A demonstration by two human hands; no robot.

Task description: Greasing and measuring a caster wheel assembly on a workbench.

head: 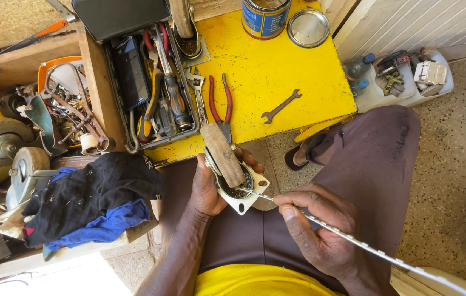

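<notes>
Yellow paint covers the table (277, 71), and the person sits just in front of it with both hands over the lap. From the head view, the left hand (208, 186) has its fingers wrapped around a pale metal housing (242, 201) with a square flange and a round bearing seat; a worn wooden handle (222, 153) stands tilted out of that seat. The right hand (315, 227) has its fingers pinched together on a long thin metal strip (375, 251), whose near tip touches the rim of the housing while the other end runs off toward the lower right corner.

On the table lie red-handled pliers (220, 104), a small open-ended spanner (280, 106), an adjustable wrench (197, 90), a blue tin (265, 17) and its loose round lid (308, 27) just beside it. An open tool tray (156, 82) packed with screwdrivers sits at the table's left edge. Dark and blue rags (93, 200) lie bunched to the left of the left forearm. A white tub (403, 79) of odd parts rests on the speckled floor to the right.
</notes>
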